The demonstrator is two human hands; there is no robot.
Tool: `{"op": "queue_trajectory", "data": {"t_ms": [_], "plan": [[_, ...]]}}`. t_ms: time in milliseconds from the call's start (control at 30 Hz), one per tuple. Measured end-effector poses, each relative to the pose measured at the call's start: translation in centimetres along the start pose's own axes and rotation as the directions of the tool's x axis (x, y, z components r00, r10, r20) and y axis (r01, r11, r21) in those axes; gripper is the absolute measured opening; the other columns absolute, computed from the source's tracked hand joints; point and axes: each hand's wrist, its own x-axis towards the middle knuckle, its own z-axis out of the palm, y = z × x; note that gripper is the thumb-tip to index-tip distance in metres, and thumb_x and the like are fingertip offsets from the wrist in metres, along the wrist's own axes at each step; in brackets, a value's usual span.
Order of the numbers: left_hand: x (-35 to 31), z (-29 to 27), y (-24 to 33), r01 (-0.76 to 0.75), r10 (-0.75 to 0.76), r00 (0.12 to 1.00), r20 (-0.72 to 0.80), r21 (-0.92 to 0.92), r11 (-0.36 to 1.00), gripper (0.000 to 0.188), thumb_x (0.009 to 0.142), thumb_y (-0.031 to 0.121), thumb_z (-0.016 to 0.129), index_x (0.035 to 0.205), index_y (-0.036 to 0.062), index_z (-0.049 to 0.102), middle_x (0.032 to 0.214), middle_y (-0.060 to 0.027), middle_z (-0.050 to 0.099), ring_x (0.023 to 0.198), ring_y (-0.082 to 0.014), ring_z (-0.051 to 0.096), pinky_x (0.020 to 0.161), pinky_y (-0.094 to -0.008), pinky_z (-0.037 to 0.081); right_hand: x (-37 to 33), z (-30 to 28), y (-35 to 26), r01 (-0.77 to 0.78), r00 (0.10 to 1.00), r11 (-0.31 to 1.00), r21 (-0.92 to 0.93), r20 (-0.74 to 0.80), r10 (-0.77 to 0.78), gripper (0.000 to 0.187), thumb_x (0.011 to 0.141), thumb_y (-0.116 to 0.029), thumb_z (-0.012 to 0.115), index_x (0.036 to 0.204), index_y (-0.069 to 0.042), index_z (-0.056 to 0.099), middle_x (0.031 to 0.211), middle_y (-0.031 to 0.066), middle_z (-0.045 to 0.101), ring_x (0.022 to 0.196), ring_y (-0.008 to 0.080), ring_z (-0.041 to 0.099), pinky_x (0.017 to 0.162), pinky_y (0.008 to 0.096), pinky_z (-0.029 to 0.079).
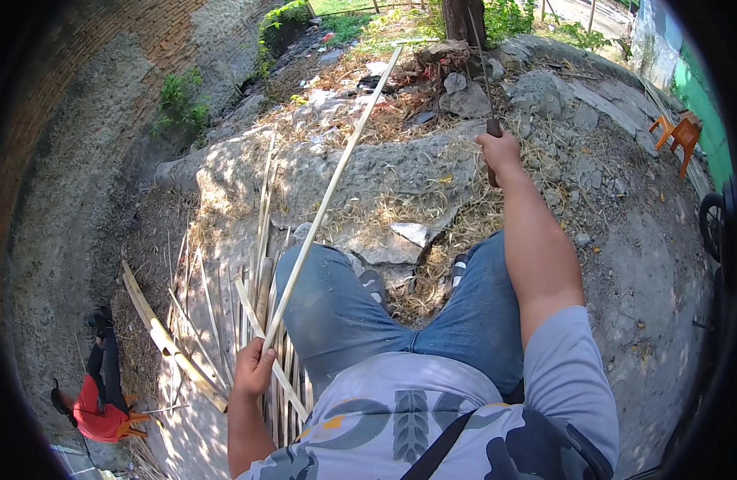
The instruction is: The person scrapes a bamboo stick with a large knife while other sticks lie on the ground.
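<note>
My left hand [254, 370] is closed round the lower end of a long pale bamboo strip [336, 182], which slants up and away past my left knee. A shorter strip [251, 308] crosses under it by that hand; whether I hold this one too I cannot tell. Out to the right, my right hand [502, 155] grips the dark handle of a long knife [483, 76], its thin blade pointing away from me. The blade and the long strip are well apart. Several more bamboo strips [276, 400] lie in a bundle beside my left thigh.
Split bamboo poles [162, 338] lie farther left. A person in a red shirt [98, 412] sits near the wall [72, 192]. Ahead are broken concrete [408, 234], curled shavings [432, 284] and a tree trunk [464, 22]. Orange chairs [682, 138] and a wheel [711, 224] stand at right.
</note>
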Motion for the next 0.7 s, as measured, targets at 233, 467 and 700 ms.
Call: {"op": "queue_trajectory", "data": {"t_ms": [233,467,700], "plan": [[0.9,2.1,3.9,0.146,-0.124,0.979,-0.162,0.132,0.980,0.024,0.094,0.018,0.071,0.103,-0.0027,0.061,0.068,-0.0050,0.058,0.060,-0.0123,0.051,0.056,-0.0303,0.044,-0.3,-0.1,-0.7,0.055,0.998,0.998,-0.009,-0.028,-0.055,0.030,0.078,-0.028,0.076,0.091,-0.002,0.071,0.075,0.0091,0.068,0.066,0.0211,0.066,0.065,0.0389,0.050],[1.5,2.7,5.6,0.156,-0.159,0.987,0.007,0.157,0.975,0.030,0.101,0.020,0.064,0.118,-0.0041,0.056,0.080,-0.0065,0.065,0.072,-0.0130,0.059,0.066,-0.0308,0.049,-1.7,0.6,-1.8,0.189,0.981,0.976,-0.112,-0.022,-0.193,0.035,0.078,-0.034,0.075,0.095,-0.003,0.072,0.085,0.0124,0.071,0.081,0.0289,0.068,0.076,0.0429,0.051],[3.3,3.9,5.8,0.077,-0.073,0.995,-0.062,0.062,0.995,0.024,0.103,0.023,0.061,0.099,-0.0007,0.063,0.075,0.0002,0.058,0.067,-0.0107,0.050,0.063,-0.0309,0.044,-4.2,0.2,-4.1,0.409,0.912,0.870,-0.276,0.084,-0.402,0.032,0.082,-0.032,0.075,0.100,-0.006,0.072,0.087,0.0135,0.072,0.081,0.0311,0.069,0.076,0.0431,0.052]]}}
